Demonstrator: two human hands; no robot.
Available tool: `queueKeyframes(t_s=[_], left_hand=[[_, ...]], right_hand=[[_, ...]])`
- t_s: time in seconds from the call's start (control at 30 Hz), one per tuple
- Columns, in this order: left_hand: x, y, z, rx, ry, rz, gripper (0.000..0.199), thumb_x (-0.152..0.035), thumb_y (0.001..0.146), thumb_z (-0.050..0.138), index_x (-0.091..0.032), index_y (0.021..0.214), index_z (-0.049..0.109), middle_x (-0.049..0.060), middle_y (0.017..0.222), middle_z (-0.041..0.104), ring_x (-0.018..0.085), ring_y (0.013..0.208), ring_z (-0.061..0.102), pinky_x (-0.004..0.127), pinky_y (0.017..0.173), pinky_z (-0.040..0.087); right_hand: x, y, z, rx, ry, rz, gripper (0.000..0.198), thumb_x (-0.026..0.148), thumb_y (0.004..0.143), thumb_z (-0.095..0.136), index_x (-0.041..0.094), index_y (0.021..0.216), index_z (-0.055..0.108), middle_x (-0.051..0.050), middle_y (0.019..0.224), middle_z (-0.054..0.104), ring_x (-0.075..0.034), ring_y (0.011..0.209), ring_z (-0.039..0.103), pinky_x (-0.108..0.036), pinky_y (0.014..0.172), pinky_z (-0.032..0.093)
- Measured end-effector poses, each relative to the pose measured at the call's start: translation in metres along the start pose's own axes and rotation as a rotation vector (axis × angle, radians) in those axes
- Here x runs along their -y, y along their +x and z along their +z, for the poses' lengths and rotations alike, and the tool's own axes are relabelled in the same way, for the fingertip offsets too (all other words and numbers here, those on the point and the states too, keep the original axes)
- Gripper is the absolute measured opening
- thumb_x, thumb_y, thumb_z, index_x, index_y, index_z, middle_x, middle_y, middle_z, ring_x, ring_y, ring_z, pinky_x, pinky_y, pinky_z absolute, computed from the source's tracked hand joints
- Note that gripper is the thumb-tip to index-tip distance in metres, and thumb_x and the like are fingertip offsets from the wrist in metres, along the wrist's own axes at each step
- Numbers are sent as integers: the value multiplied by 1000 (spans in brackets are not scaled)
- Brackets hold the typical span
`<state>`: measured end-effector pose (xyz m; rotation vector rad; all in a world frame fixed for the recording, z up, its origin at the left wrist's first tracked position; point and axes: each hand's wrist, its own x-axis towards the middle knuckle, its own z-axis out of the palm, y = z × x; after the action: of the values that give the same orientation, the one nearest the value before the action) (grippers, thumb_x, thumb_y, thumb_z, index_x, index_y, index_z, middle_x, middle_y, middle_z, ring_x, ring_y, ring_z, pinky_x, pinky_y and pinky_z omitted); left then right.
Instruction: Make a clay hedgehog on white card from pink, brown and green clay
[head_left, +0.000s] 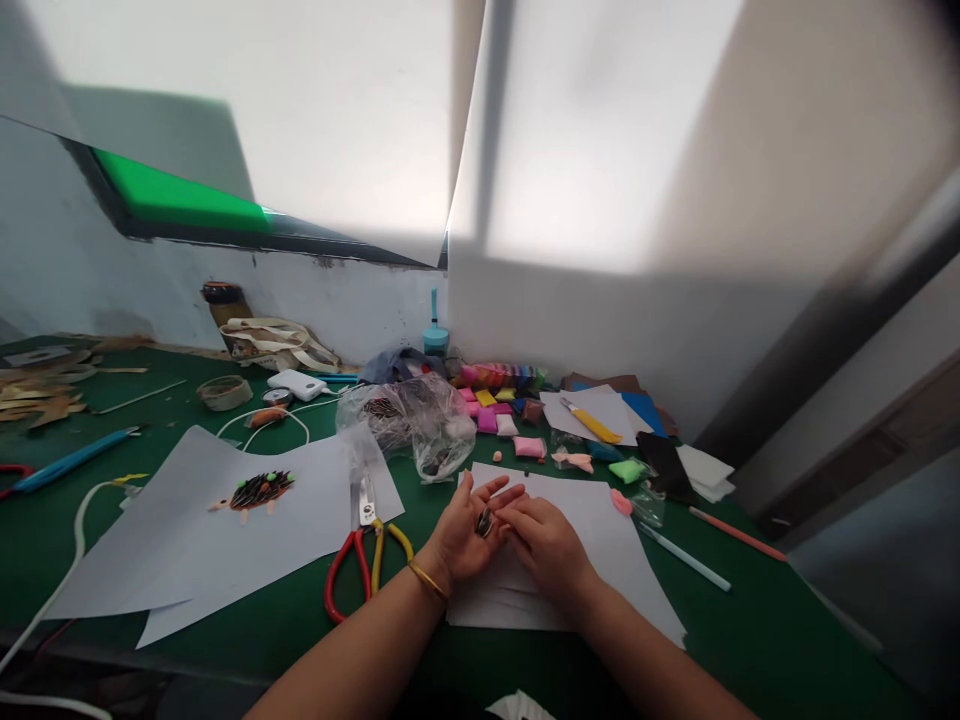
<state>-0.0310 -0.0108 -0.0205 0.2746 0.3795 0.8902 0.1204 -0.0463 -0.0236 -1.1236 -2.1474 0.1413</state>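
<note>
My left hand point(463, 535) is turned palm up and cups a few dark striped sunflower seeds point(484, 522). My right hand point(551, 550) reaches over it from the right, its bent fingers against the left hand's fingers beside the seeds. Whatever the right fingertips pinch is hidden. Both hands are above a stack of white paper point(600, 545). On another white sheet point(180, 560) at the left lies a hedgehog picture point(261, 493) with dark seed-like spines and green and brown dots. Scissors point(367, 515) with red and yellow handles lie left of my left wrist.
Clear plastic bags point(409, 415), one holding dark seeds, lie beyond the hands. Colourful clay packets point(495, 405) spread behind the paper. A yellow utility knife point(592, 422) is at the back right; a white pen point(686, 557) and a pink stick point(739, 533) lie right.
</note>
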Motion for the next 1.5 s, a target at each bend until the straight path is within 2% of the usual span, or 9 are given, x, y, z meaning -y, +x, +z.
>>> queueKeyframes(t_s=[0.17,0.33,0.5,0.57,0.67,0.77,0.93,1.2,1.5], left_hand=[[0,-1,-5,29,60,-57,58,-58,86,38,-12,116,55,13,93,64,19,80,65,28,69,52],[-2,-1,-4,34,36,-54,57,-58,86,40,-11,115,54,12,91,64,17,71,64,26,63,52],[-5,6,-9,-96,-55,76,45,-52,87,43,-12,105,53,15,100,62,23,90,64,35,73,54],[-7,10,-15,-197,-74,144,38,-49,88,44,-13,98,54,9,84,61,18,75,64,28,61,54],[-8,15,-23,-244,-104,192,31,-45,89,45,-15,88,53,-3,57,44,6,44,44,14,37,35],[-9,16,-25,-221,-125,188,29,-43,89,45,-15,82,51,-7,52,30,4,38,30,13,33,21],[-8,15,-21,-232,-117,194,30,-42,90,43,-15,81,50,-7,54,28,4,39,27,13,34,18],[-8,15,-23,-241,-104,190,28,-41,90,43,-15,83,50,-7,55,28,4,41,27,13,35,18],[-7,14,-21,-245,-94,194,29,-40,91,42,-14,82,51,-7,55,27,4,41,27,13,35,18]], right_hand=[[5,18,10,38,-37,-30,27,21,87,50,28,108,65,-4,84,65,-19,84,56,-32,77,43],[6,18,4,-13,33,-26,20,19,85,50,24,96,67,-4,85,64,-18,84,56,-32,78,42],[-18,5,-10,-235,177,291,17,23,82,48,20,90,62,-4,82,63,-17,75,56,-30,70,46],[-32,-3,-14,-254,208,403,21,25,82,47,20,96,62,-5,88,64,-18,76,57,-31,71,47],[-47,-17,-17,-184,241,497,23,30,82,48,21,96,64,-6,95,65,-19,79,58,-32,72,48],[-49,-27,-15,-135,262,538,22,32,81,50,22,95,65,-5,96,66,-19,81,59,-32,74,48],[-43,-32,-11,-81,285,477,20,31,83,53,23,97,65,-4,97,66,-19,86,61,-33,78,50],[-34,-31,-13,-6,76,131,19,24,87,51,24,97,67,-5,96,68,-19,93,60,-34,85,49],[-35,-31,-12,-40,-69,73,17,21,87,52,24,94,67,-5,91,67,-19,87,59,-33,78,49]])
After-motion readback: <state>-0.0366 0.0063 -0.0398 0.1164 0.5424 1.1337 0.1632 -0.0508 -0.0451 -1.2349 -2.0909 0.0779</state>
